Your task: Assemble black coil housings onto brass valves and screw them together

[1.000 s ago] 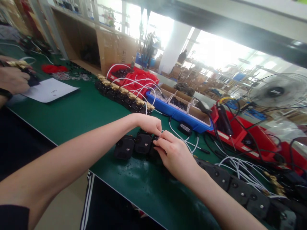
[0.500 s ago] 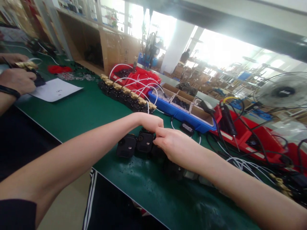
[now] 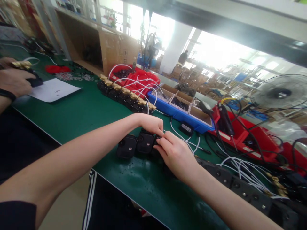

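A row of black square parts (image 3: pixel 134 145) lies near the front edge of the green table (image 3: pixel 79 115). My left hand (image 3: pixel 152 124) reaches over the row with its fingers curled down onto one of the black parts. My right hand (image 3: pixel 176 155) meets it from the right, fingers bent and pinched at the same part beside thin white wires (image 3: pixel 184 140). What the fingertips hold is hidden. More black parts (image 3: pixel 240 188) run in a line under my right forearm.
A second row of black parts with brass fittings (image 3: pixel 127 95) lies further back. Behind it stand red bins (image 3: pixel 141 78), a blue tray with cardboard compartments (image 3: pixel 182 113) and more red bins with cables (image 3: pixel 249 137). Another person's hands (image 3: pixel 14 81) work at the left by a white sheet (image 3: pixel 54 89). A fan (image 3: pixel 279 92) stands at right.
My right arm dropped back lower, uncovering the line of black parts and white wires on the right. Both hands stay together on the same black part.
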